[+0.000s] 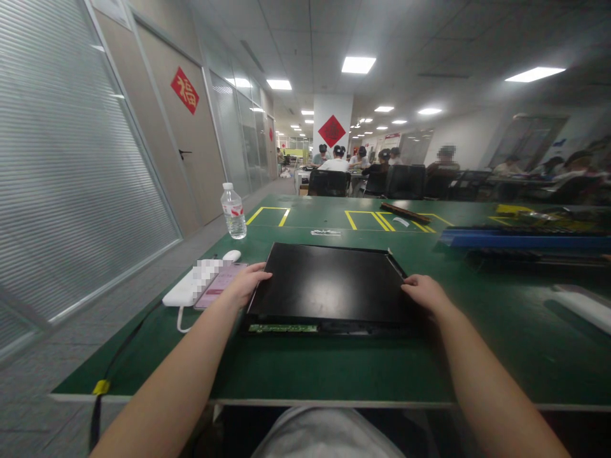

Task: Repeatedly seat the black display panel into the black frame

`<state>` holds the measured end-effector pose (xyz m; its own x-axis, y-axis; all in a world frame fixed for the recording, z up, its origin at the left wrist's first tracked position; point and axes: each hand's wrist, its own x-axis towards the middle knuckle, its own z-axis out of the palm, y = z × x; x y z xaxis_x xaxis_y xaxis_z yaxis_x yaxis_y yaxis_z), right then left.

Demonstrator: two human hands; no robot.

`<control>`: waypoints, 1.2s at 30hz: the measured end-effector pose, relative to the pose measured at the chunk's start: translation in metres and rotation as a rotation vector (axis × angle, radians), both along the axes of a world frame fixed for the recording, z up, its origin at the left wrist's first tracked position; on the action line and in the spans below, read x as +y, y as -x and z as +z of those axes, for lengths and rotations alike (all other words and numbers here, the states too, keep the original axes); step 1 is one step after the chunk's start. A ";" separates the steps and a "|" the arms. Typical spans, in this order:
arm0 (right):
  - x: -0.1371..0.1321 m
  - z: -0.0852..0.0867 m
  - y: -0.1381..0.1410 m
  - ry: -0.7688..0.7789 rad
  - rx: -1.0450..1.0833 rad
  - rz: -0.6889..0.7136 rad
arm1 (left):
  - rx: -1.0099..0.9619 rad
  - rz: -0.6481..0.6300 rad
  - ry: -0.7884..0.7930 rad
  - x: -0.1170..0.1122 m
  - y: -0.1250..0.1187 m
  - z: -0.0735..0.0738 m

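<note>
A black display panel lies in front of me, held by both hands at its sides. My left hand grips its left edge, with the thumb on top and the other fingers mostly hidden beneath. On the right edge, my right hand is closed the same way. Along the panel's near side shows a strip of green circuit board, beside a dark frame part. Whether the panel rests on the table or is slightly raised, I cannot tell.
On the green table, a water bottle, a white power bank and a phone are to the left. A blue tray-like object and a white bar lie right. A dark strip lies farther back. People sit beyond.
</note>
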<state>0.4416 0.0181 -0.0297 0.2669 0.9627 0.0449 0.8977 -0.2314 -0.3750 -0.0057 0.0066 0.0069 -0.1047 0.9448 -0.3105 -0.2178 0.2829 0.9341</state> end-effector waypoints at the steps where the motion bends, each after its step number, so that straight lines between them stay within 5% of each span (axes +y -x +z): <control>1: 0.000 -0.001 0.000 -0.004 0.004 0.004 | 0.005 -0.001 -0.004 0.000 0.000 0.001; 15: 0.003 -0.006 -0.002 -0.047 0.012 0.007 | 0.077 0.014 -0.096 0.000 0.003 -0.002; 25: 0.004 -0.004 0.000 -0.033 0.011 -0.013 | 0.030 0.020 -0.253 -0.007 -0.005 0.010; 36: 0.002 0.004 0.001 -0.243 0.512 -0.130 | 0.059 0.077 -0.500 0.002 0.005 0.006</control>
<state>0.4407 0.0203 -0.0260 0.4279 0.8988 0.0949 0.5579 -0.1801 -0.8101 -0.0111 0.0088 0.0125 -0.1836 0.9653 0.1860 -0.1635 -0.2165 0.9625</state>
